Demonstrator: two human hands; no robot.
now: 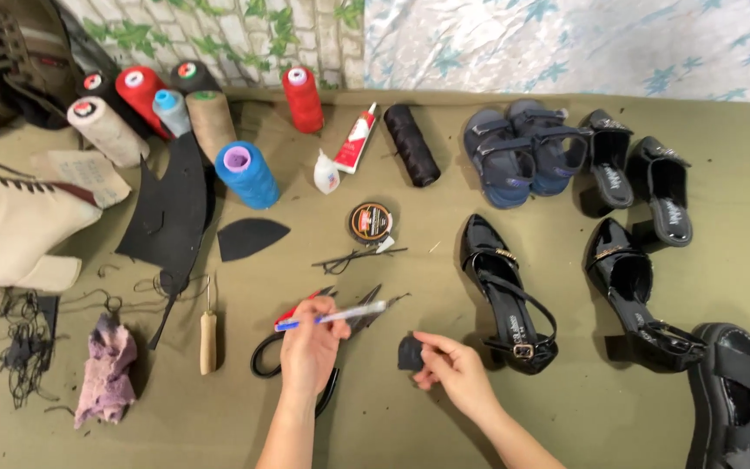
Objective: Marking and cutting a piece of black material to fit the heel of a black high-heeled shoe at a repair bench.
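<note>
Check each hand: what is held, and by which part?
Left hand grips a clear blue-capped pen at its capped end. Right hand pinches a small black piece by its right edge.

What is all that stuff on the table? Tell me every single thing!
Thread cones: about eight, red, blue, tan, cream and dark, back left.
Black spool: one, back middle.
Glue tube: one, red and white, beside the small white bottle.
Round tin: one, middle.
Black leather pieces: several, left of middle.
Awl: one, wooden handle.
Pink rag: one, front left.
Scissors: one pair, under the left hand.
Black heeled shoes: two, right.
Blue sandals: one pair, back right.
Black mules: one pair, far right.
Beige boot: one, left edge.
Left hand: holds a pen.
Right hand: holds a small black piece.
</note>
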